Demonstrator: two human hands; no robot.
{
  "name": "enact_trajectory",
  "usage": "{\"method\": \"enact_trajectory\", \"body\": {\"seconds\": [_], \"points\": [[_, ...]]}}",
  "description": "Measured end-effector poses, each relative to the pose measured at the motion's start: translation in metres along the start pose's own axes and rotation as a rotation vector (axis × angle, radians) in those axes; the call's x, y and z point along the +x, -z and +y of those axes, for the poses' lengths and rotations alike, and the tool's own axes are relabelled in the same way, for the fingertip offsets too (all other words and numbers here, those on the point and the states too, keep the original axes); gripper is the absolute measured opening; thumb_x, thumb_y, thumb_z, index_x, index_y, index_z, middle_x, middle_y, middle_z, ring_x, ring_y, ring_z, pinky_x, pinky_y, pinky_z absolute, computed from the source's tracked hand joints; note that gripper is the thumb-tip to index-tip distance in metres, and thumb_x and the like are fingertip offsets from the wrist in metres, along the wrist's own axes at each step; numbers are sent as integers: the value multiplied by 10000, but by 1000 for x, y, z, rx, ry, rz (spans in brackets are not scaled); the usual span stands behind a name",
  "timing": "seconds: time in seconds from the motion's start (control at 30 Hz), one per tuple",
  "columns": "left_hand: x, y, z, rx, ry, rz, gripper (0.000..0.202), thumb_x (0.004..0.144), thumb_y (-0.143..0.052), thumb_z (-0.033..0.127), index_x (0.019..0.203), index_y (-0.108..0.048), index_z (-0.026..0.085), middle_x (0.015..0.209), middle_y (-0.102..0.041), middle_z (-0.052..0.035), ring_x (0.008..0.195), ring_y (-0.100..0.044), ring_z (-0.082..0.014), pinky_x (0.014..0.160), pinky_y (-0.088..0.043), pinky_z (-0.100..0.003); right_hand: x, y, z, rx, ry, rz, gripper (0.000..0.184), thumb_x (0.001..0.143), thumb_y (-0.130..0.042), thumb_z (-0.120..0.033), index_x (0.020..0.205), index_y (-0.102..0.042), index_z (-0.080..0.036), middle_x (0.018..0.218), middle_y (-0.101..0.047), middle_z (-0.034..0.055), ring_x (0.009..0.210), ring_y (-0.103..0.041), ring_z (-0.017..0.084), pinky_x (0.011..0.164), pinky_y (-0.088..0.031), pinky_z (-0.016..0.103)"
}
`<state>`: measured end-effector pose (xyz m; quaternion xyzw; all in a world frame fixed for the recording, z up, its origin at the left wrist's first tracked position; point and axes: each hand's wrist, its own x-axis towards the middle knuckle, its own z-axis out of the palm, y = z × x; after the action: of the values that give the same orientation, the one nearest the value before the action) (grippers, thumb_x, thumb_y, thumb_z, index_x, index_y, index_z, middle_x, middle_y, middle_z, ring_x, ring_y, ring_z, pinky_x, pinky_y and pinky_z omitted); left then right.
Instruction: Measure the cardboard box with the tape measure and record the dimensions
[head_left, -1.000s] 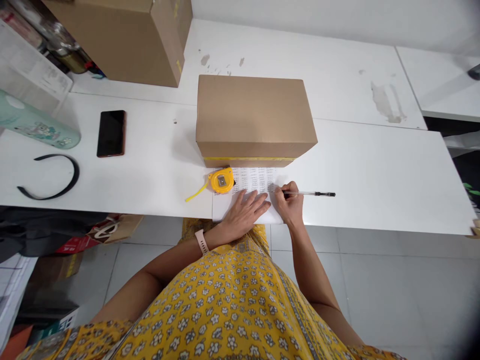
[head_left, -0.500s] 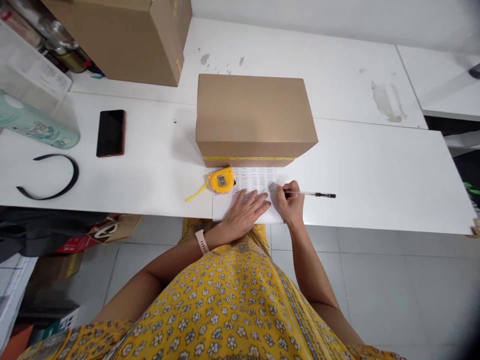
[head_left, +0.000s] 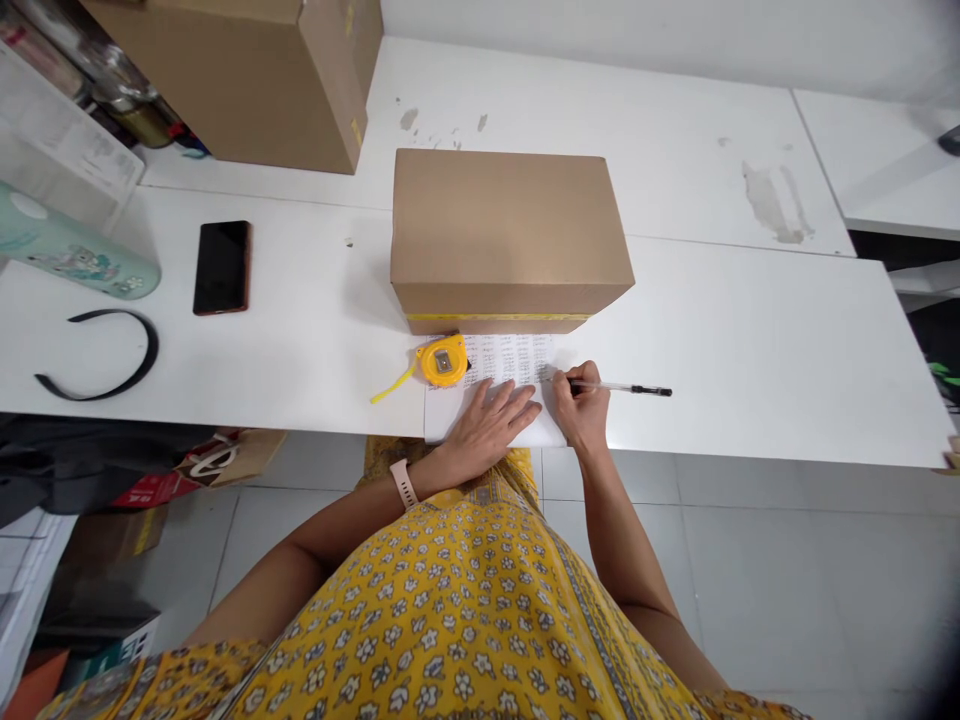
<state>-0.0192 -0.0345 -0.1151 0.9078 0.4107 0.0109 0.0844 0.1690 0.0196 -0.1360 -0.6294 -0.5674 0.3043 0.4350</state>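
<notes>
A white sheet of paper (head_left: 450, 425) with columns of handwriting lies at the table's front edge, its far side against or under a cardboard box (head_left: 510, 225). My left hand (head_left: 484, 430) rests flat on the sheet with fingers spread. At the sheet's right side, my right hand (head_left: 583, 405) grips a pen (head_left: 637, 390), its back end pointing right; the tip is hidden by my fingers. A yellow tape measure (head_left: 442, 361) sits on the paper's left part, just beyond my left hand, with a short bit of its blade pulled out to the left.
On the left of the white table (head_left: 750, 340) are a black phone (head_left: 222, 267), a black headband (head_left: 142, 360) and a mint-green bottle (head_left: 82, 250) on its side. A bigger cardboard box (head_left: 247, 90) stands at the back left. Bags (head_left: 225, 460) sit below the table edge.
</notes>
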Motion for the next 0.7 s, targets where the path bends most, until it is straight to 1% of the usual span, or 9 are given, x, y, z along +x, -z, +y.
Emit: {"method": "enact_trajectory", "body": {"seconds": [0.2,0.4,0.57,0.7], "points": [[-1,0,0,0,-4,11,571,1003,-493,180,1571,-443,147,1695,-363,-119,1527,-357,-366,1228,-315,-630,0,1,2,-15,-43,6,236,877,-637,-353,728,-487,-248,613,-533,-52,591,-497,142,591,-400,288],[-1,-1,0,-34,7,22,589,980,-534,168,1564,-456,167,1690,-370,-126,1532,-352,-369,1235,-297,-635,0,0,1,-34,-4,6,261,870,-652,-381,724,-481,-249,617,-525,-49,588,-494,140,580,-401,284],[-1,1,1,-19,8,13,570,993,-518,179,1559,-454,168,1687,-375,-116,1527,-359,-365,1230,-307,-622,0,2,2,-37,-23,4,244,870,-645,-347,724,-475,-250,604,-517,-56,579,-481,136,573,-390,279],[0,0,0,-24,6,20,577,984,-517,164,1559,-459,175,1687,-378,-118,1527,-362,-364,1229,-306,-629,-1,0,2,-22,-35,4,246,873,-648,-353,725,-484,-244,622,-519,-52,590,-486,138,586,-392,282]]}}
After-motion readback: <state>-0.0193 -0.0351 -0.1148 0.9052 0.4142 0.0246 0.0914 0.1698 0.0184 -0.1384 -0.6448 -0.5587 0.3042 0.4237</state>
